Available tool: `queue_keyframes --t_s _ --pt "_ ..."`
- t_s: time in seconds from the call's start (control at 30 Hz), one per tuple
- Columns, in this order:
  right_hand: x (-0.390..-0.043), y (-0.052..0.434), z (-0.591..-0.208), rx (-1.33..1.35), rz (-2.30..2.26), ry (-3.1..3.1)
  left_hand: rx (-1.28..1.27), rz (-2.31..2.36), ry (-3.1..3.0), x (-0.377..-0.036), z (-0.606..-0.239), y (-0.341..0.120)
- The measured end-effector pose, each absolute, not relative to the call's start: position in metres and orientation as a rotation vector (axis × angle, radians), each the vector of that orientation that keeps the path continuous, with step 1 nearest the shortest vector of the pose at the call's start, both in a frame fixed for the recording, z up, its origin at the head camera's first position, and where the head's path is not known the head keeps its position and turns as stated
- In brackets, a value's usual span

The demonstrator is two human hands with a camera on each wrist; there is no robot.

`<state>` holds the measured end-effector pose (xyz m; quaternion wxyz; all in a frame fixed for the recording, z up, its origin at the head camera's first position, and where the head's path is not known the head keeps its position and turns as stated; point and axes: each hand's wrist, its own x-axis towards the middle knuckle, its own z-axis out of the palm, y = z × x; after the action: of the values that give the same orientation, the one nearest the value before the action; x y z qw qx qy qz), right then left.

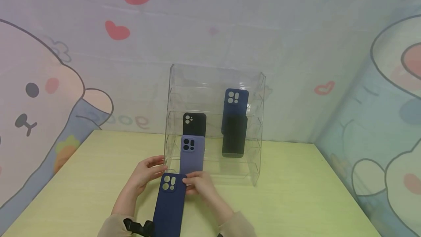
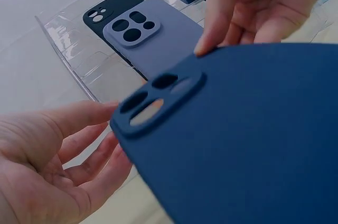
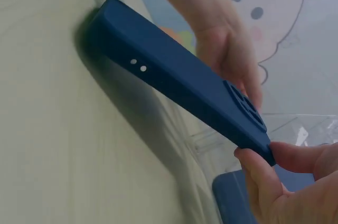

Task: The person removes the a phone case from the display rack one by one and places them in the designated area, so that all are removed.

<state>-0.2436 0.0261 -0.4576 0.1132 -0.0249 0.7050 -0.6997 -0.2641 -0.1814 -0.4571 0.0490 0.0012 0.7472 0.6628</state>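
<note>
A dark blue phone case (image 1: 169,204) with a camera cutout is tilted, its near end on the table and its camera end raised toward the rack. My right hand (image 1: 189,185) pinches the case's top right corner between thumb and fingers (image 3: 253,168). My left hand (image 1: 154,170) lies with straight, relaxed fingers (image 2: 79,145) against the case's left edge by the cutout (image 2: 158,97). Just beyond stands a clear acrylic tiered rack (image 1: 256,127). It holds a lavender case (image 1: 192,154), a black case (image 1: 194,123), another black case (image 1: 234,136) and a dark blue case (image 1: 235,103).
The pale wooden table (image 1: 296,200) runs to a wall covered in cartoon rabbit and heart prints. The rack stands at the table's far middle. A black wrist strap (image 1: 138,226) shows at my left sleeve.
</note>
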Motion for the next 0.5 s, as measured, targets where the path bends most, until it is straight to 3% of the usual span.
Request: queue_keyframes --t_s 0.5 --pt "-0.239 0.002 -0.471 -0.011 -1.986 2.087 -0.001 2.05 2.231 -0.262 -0.455 -0.182"
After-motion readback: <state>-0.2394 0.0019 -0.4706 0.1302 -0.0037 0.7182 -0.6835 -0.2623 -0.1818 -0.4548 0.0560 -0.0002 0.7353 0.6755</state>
